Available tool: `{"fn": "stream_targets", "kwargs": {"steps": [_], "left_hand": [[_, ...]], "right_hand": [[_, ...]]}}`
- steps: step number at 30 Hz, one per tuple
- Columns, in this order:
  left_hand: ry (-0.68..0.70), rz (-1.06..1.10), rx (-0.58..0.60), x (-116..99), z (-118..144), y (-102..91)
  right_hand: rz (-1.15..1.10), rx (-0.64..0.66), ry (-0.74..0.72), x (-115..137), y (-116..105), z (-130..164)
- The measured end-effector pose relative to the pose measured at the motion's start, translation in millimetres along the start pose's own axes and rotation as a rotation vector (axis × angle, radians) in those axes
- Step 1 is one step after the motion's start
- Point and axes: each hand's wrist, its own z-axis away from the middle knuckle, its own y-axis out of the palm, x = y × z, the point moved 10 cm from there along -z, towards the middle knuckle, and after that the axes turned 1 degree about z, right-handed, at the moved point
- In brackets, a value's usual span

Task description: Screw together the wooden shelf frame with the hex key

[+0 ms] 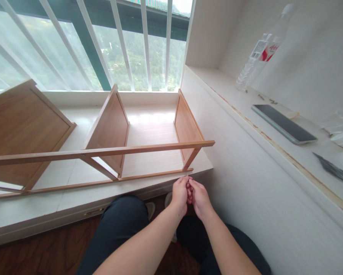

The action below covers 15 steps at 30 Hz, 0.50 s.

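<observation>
A half-built wooden shelf frame (111, 151) lies on its side on the white window platform (148, 152), with three panels joined by thin rails. My left hand (179, 194) and my right hand (198, 195) are pressed together at the frame's near right corner, just under the lower rail's end (188, 170). Their fingers pinch a small thin metal piece (187, 175); I cannot tell what it is. Both hands are closed around it.
A white ledge on the right carries a plastic water bottle (260, 47), a phone (283, 124) lying flat, a clear plastic bag (339, 128) and a dark flat strip (333, 168). Window bars (122, 42) stand behind the frame. My knees (122, 225) are below.
</observation>
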Motion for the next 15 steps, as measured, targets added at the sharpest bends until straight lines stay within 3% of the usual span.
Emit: {"fn": "stream_targets", "kwargs": {"steps": [7,15], "left_hand": [[0.01,-0.024,0.002,0,2,1.6],[0.118,0.043,-0.056,-10,4,-3.0]], "right_hand": [[0.068,-0.009,0.032,1,-4,-1],[0.42,-0.04,-0.178,20,-5,2]]}}
